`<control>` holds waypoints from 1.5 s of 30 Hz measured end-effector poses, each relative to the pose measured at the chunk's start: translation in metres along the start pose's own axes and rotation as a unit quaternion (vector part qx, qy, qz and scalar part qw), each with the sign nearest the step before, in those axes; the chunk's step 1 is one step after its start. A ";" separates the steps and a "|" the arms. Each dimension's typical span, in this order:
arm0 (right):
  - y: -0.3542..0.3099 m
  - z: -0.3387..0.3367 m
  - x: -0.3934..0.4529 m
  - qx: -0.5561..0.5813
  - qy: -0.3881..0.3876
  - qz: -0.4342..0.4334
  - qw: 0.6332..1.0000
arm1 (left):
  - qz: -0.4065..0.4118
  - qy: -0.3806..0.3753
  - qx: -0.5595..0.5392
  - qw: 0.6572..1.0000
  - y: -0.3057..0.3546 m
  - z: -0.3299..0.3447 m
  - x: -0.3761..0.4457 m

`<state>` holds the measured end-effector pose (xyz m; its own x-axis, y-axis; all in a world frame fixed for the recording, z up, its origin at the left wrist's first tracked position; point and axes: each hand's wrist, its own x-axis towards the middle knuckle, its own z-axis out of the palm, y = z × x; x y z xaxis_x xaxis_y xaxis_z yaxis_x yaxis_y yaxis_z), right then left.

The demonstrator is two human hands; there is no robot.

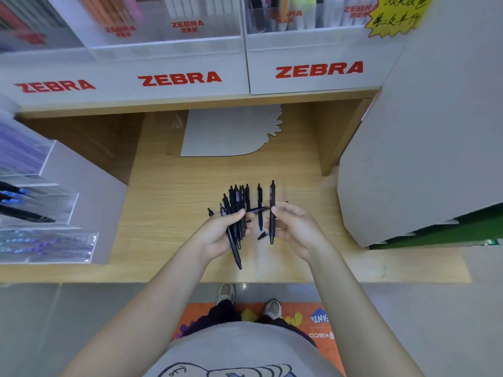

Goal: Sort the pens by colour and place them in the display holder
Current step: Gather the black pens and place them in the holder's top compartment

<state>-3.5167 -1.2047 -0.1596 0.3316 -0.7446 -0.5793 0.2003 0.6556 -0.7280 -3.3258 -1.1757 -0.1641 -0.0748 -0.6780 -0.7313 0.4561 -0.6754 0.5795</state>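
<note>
Left hand [217, 235] grips a bundle of black pens [236, 213]; right hand [294, 229] pinches one black pen [272, 210]. Best slide it in parallel, tips aligned.

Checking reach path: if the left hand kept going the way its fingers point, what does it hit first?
Likely the right hand. The left hand, gripping the pen bundle, points right; a loose pen lies between, probably lower; depth unclear.

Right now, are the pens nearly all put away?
Not yet. Some pens already sit in the clear holder on the left. The left hand grips a bunch of dark pens, the right hand pinches one pen, and a few lie loose on the counter. All of those remain.
</note>
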 end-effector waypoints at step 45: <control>0.207 0.650 -0.051 -0.372 -0.101 -0.196 0.902 | 0.353 0.136 -0.126 0.917 0.108 -0.561 -0.307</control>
<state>-2.8932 -0.9494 -0.0421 0.5457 -0.8137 -0.2001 -0.3104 0.0256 -0.9503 -2.7560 -0.8775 -0.0791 0.5268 -0.7999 -0.2875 0.4982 0.0166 0.8669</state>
